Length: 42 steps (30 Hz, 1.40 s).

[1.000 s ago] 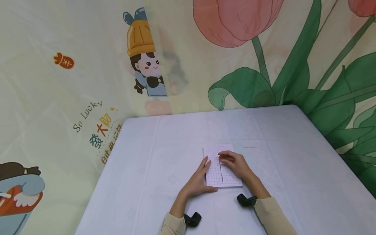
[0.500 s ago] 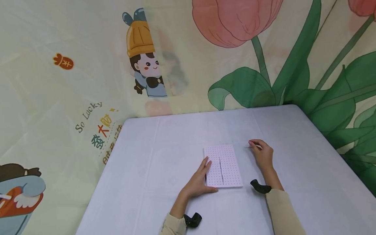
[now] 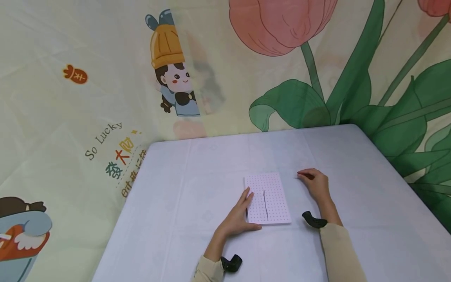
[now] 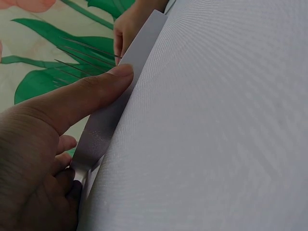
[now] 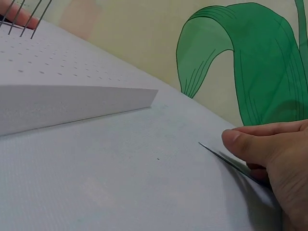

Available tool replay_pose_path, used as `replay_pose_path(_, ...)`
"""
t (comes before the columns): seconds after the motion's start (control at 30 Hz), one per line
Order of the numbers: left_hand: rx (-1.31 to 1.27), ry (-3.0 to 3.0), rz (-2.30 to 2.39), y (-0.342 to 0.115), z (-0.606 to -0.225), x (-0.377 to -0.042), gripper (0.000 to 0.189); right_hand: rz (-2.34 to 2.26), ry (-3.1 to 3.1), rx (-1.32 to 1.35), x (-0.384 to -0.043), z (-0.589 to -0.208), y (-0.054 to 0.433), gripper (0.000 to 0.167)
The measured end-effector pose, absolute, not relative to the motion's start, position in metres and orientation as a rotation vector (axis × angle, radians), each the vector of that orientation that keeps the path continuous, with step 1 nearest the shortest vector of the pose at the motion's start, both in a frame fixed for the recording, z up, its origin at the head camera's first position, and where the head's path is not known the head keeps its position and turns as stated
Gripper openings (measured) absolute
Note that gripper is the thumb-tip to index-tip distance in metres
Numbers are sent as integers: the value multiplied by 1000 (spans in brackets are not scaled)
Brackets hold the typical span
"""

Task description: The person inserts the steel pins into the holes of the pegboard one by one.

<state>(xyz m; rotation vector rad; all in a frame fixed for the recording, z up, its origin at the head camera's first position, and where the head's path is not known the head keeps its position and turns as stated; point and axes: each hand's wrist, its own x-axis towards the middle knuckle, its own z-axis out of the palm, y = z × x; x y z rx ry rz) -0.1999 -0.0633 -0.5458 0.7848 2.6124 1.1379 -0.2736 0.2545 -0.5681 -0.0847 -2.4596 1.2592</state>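
A white board (image 3: 277, 199) with rows of small holes lies on the table. Several thin metal rods (image 5: 40, 19) stand upright in it, forming a line in the head view. My left hand (image 3: 235, 219) grips the board at its near left corner, thumb against the near edge and fingers along the left side. To the right of the board, low over the cloth, my right hand (image 3: 315, 187) pinches a loose thin metal rod (image 5: 224, 158). The rod's pointed end sticks out to the left; its other end is hidden behind the fingers.
A white cloth (image 3: 197, 188) covers the table. Behind it hangs a printed backdrop (image 3: 218, 70) with tulips and cartoon figures. A black wrist camera (image 3: 231, 263) sits at the left wrist, another black camera (image 3: 313, 220) at the right.
My right hand has moved from above the standing rods rightward to the loose rod on the cloth, and its fingers have closed on it. The left hand and board have stayed put.
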Motion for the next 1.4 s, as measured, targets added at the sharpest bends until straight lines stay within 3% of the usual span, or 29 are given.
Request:
replay_pose_path(0.43, 797, 2605, 1151, -64, -547, -200, 112, 1123, -2563, -39, -268, -564, 253, 5)
replay_pose_path(0.73, 789, 2613, 1145, -63, -548, -201, 112, 1089, -2551, 50, -268, -562, 248, 7)
replay_pose_path(1.07, 783, 2613, 1140, -65, -548, -201, 112, 1663, -2230, 187, -258, -542, 191, 23)
replay_pose_path(1.2, 791, 2608, 1148, -65, -549, -201, 111, 1904, -2122, 298, -252, -539, 164, 20)
replay_pose_path(1.4, 810, 2598, 1160, -66, -550, -202, 110, 1854, -2118, 532, -241, -528, 146, 7)
